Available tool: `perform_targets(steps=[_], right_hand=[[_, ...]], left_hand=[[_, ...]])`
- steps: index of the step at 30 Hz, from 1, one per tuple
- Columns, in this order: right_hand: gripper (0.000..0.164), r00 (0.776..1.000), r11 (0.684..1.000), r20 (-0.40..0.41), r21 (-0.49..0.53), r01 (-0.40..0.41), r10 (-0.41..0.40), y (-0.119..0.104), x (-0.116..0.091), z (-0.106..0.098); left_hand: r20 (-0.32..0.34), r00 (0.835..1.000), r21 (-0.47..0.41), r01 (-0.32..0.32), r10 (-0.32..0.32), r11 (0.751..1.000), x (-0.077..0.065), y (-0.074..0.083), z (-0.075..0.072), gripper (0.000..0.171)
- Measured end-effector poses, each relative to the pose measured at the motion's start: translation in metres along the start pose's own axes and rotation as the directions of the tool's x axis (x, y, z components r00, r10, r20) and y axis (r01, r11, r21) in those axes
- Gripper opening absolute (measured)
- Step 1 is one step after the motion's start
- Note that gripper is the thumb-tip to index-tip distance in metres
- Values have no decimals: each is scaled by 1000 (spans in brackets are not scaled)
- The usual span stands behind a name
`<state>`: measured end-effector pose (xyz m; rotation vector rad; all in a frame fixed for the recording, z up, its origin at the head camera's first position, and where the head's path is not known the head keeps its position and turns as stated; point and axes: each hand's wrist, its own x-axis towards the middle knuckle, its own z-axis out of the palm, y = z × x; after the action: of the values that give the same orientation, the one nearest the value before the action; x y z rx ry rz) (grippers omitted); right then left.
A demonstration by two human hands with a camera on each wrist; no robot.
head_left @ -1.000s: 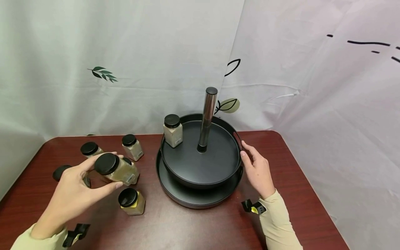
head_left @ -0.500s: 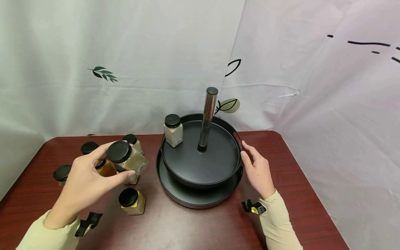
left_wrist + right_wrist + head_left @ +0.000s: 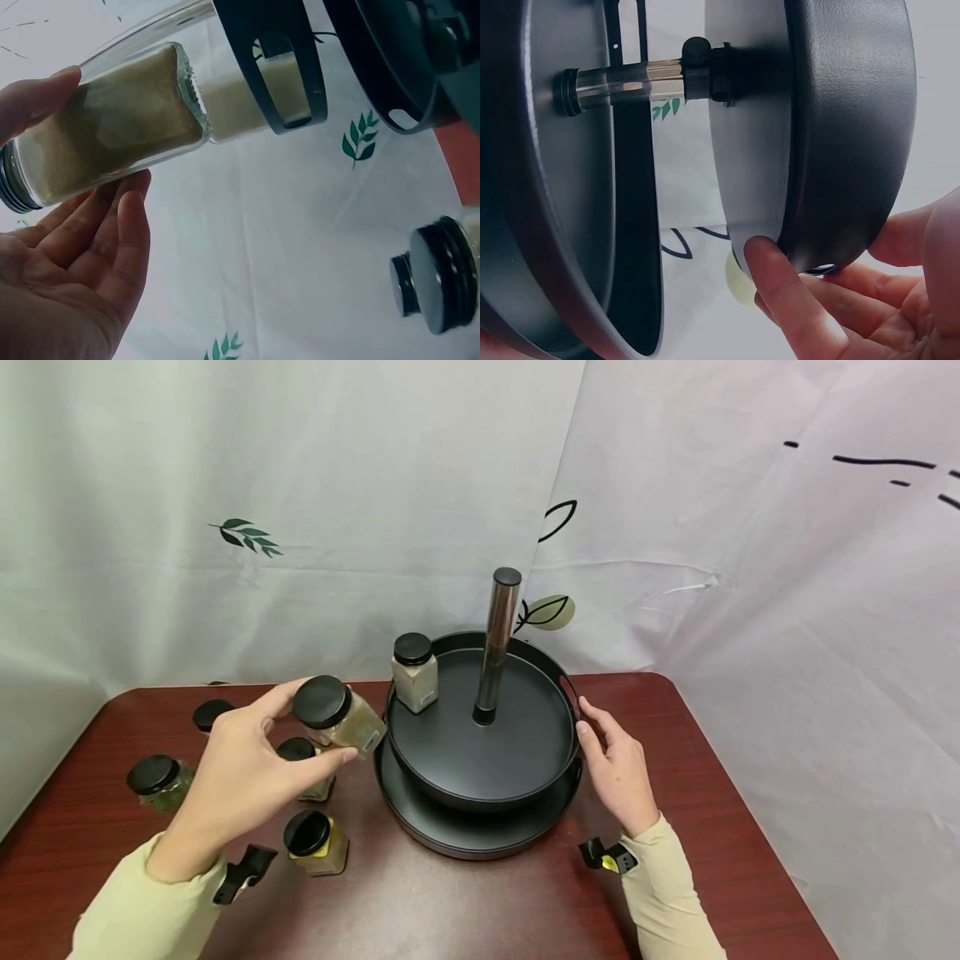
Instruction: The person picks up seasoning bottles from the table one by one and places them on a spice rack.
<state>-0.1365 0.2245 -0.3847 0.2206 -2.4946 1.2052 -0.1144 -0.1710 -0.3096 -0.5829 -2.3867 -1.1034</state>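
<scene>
My left hand holds a glass spice jar with a black lid between thumb and fingers. The jar is tilted, above the table beside the two-tier tray stand; tan powder shows inside it in the left wrist view. My right hand grips the rim of the upper tray at its right handle cutout. In the right wrist view, a fingertip lies against the tray's underside. Another spice jar with pale contents stands on the upper tray at its left edge.
On the table's left side stand more black-lidded jars: one with green contents, one with a yellow band, one partly behind my left hand. A metal post rises from the upper tray. White curtain hangs behind.
My left hand has carried the jar rightward and slightly up, toward the tray stand. The right hand and the stand stay in place.
</scene>
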Motion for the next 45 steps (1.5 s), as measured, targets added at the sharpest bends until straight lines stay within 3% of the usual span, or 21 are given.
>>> perform_targets(steps=[6,24,45], right_hand=[[41,1000,1000,-2,5,-1,1,0,0,0],[41,1000,1000,-2,10,-4,4,2,-1,1],[40,1000,1000,-8,30,9,-9,0,0,2]], left_hand=[[20,1000,-41,16,-16,999,7,5,6,69],[62,998,2,27,-27,1000,18,9,29,66],[126,992,-29,-23,26,999,25,10,47,66]])
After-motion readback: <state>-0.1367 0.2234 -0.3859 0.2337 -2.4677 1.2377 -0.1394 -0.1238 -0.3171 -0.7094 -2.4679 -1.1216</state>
